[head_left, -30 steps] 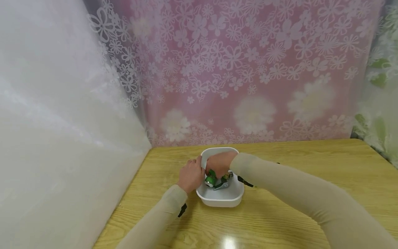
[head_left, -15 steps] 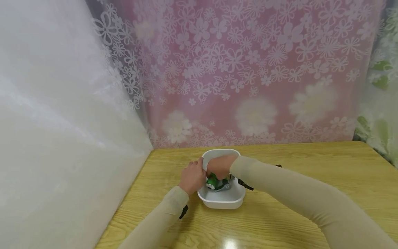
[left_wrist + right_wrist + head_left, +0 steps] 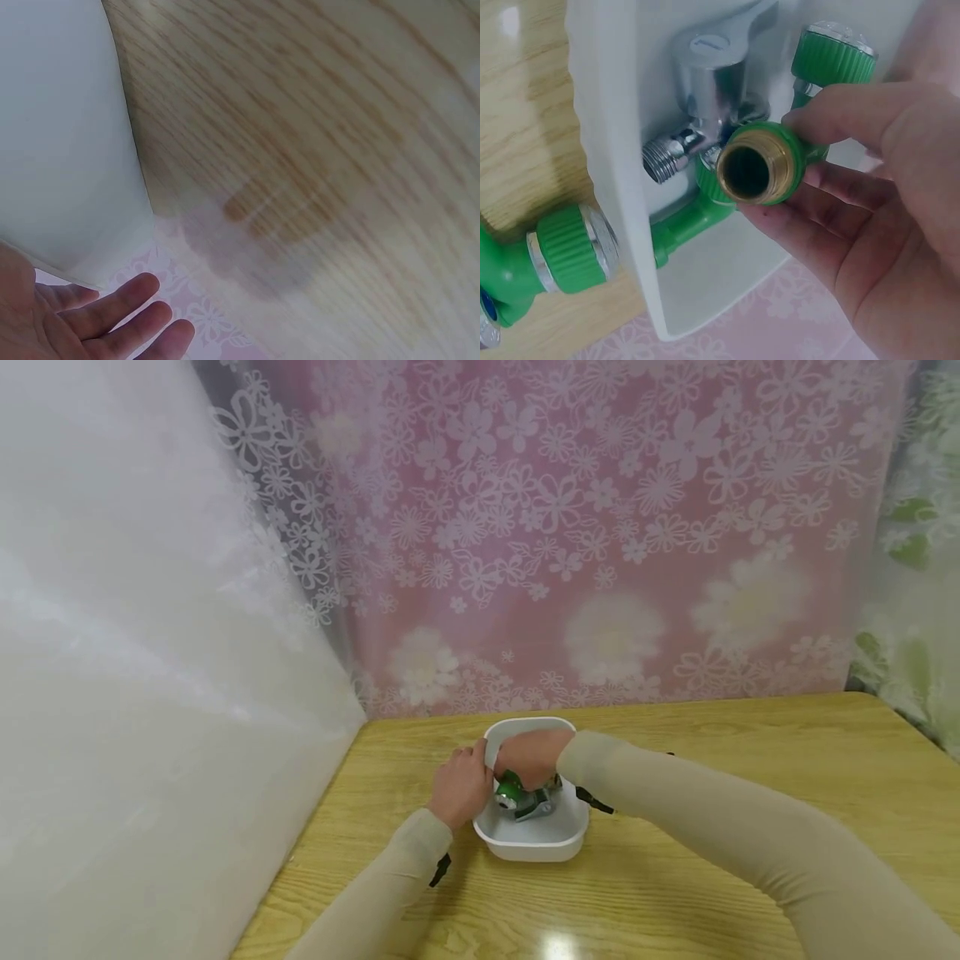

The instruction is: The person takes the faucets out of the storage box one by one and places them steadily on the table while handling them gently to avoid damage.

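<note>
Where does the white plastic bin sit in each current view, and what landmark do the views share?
Head: lower middle, slightly right of centre; the white plastic bin has the right hand inside it.
Left wrist: upper left, its outer wall above the left hand.
Right wrist: across the upper middle, its wall left of the chrome tap.
Shared landmark: the wood-grain table.
</note>
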The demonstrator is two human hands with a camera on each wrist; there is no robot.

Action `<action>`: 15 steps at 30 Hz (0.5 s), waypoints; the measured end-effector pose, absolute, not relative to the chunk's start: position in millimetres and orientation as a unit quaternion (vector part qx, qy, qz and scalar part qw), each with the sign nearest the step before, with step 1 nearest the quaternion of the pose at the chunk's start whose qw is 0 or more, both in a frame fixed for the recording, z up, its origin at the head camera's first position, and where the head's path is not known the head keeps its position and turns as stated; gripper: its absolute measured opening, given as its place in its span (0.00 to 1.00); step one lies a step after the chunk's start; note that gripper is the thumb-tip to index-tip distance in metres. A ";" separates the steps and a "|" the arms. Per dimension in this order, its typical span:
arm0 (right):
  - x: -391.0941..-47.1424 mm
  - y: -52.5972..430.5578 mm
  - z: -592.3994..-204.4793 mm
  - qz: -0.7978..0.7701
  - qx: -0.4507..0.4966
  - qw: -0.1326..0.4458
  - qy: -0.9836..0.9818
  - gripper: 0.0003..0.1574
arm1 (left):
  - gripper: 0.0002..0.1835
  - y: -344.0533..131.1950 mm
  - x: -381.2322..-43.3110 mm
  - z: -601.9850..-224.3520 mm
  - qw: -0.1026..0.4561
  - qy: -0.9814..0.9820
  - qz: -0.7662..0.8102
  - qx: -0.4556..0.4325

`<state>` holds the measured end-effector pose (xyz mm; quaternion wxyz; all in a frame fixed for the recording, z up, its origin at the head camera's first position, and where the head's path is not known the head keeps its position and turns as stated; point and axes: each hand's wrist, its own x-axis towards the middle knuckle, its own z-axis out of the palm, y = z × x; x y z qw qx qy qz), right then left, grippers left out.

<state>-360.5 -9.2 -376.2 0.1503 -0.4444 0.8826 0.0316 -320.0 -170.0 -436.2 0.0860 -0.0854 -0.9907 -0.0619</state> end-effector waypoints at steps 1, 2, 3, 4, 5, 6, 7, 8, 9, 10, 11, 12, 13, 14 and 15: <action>-360.6 -7.9 -375.4 0.029 -0.446 0.148 0.882 0.22 | 0.27 -169.7 -319.8 -436.1 0.086 -0.991 -0.063 -0.086; -360.6 -6.7 -373.8 0.029 -0.448 0.147 0.881 0.22 | 0.27 -169.5 -319.8 -436.1 0.085 -0.991 -0.063 -0.085; -360.3 -5.6 -371.8 0.028 -0.450 0.147 0.881 0.22 | 0.27 -169.4 -319.7 -436.2 0.084 -0.991 -0.064 -0.085; -360.0 -4.4 -369.7 0.031 -0.453 0.146 0.879 0.22 | 0.27 -169.5 -319.6 -436.2 0.085 -0.991 -0.066 -0.086; -359.9 -3.3 -367.9 0.034 -0.457 0.145 0.877 0.22 | 0.27 -169.7 -319.5 -436.3 0.085 -0.990 -0.069 -0.086; -359.6 -2.3 -366.1 0.036 -0.461 0.143 0.875 0.22 | 0.27 -169.9 -319.1 -436.4 0.085 -0.990 -0.071 -0.086; -359.2 -1.5 -364.2 0.038 -0.463 0.143 0.874 0.22 | 0.27 -170.1 -319.2 -436.5 0.085 -0.990 -0.072 -0.086; -358.6 -0.2 -361.8 0.041 -0.465 0.143 0.873 0.22 | 0.27 -170.2 -319.1 -436.3 0.086 -0.990 -0.074 -0.087; -357.9 1.3 -359.8 0.042 -0.466 0.143 0.872 0.22 | 0.27 -170.5 -319.3 -436.6 0.087 -0.989 -0.075 -0.088; -357.2 2.9 -357.9 0.044 -0.466 0.142 0.872 0.23 | 0.27 -170.5 -319.3 -436.8 0.088 -0.989 -0.076 -0.088; -356.5 4.8 -355.9 0.043 -0.465 0.142 0.873 0.23 | 0.27 -170.3 -319.4 -437.1 0.089 -0.989 -0.076 -0.089; -355.9 6.8 -354.1 0.042 -0.463 0.143 0.874 0.23 | 0.27 -170.0 -319.6 -437.4 0.089 -0.989 -0.075 -0.089; -355.1 8.7 -352.1 0.041 -0.461 0.144 0.875 0.23 | 0.27 -169.6 -320.0 -437.5 0.089 -0.989 -0.075 -0.089; -354.2 11.1 -350.5 0.041 -0.458 0.145 0.876 0.22 | 0.27 -169.3 -320.4 -437.9 0.089 -0.989 -0.075 -0.089; -353.2 13.3 -348.6 0.041 -0.456 0.146 0.877 0.22 | 0.27 -169.0 -321.0 -438.8 0.090 -0.989 -0.073 -0.089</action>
